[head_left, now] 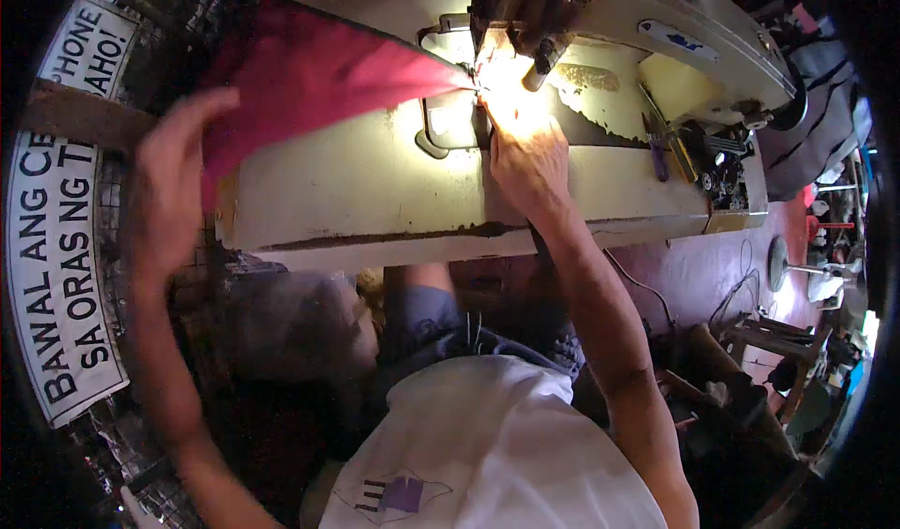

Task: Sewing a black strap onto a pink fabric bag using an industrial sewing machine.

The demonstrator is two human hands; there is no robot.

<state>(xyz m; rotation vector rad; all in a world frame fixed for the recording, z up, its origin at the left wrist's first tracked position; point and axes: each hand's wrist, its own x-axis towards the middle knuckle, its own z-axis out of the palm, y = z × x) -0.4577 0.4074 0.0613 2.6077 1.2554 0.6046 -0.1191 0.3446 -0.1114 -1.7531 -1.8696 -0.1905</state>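
A red cloth point(319, 83) with a dark upper edge stretches leftward from the needle area of a cream sewing machine point(698, 46), narrowing to a gathered point there. My left hand point(178, 168) is at the cloth's left edge, blurred, its fingers stretched out; whether it touches the cloth is unclear. Close in front of the needle area, my right hand point(532, 168) has curled fingers, their tips washed out by the lamp's glare. A dark strip point(540, 240) passes beneath this hand and over the table's front edge. What the right fingers pinch is lost in the brightness.
The worn machine table point(347, 191) carries a purple-handled tool point(658, 158) and small dark metal parts point(727, 173) at its right. White lettered signs point(66, 276) hang on wire mesh at the left. A fan point(780, 264) and wooden clutter stand to the right.
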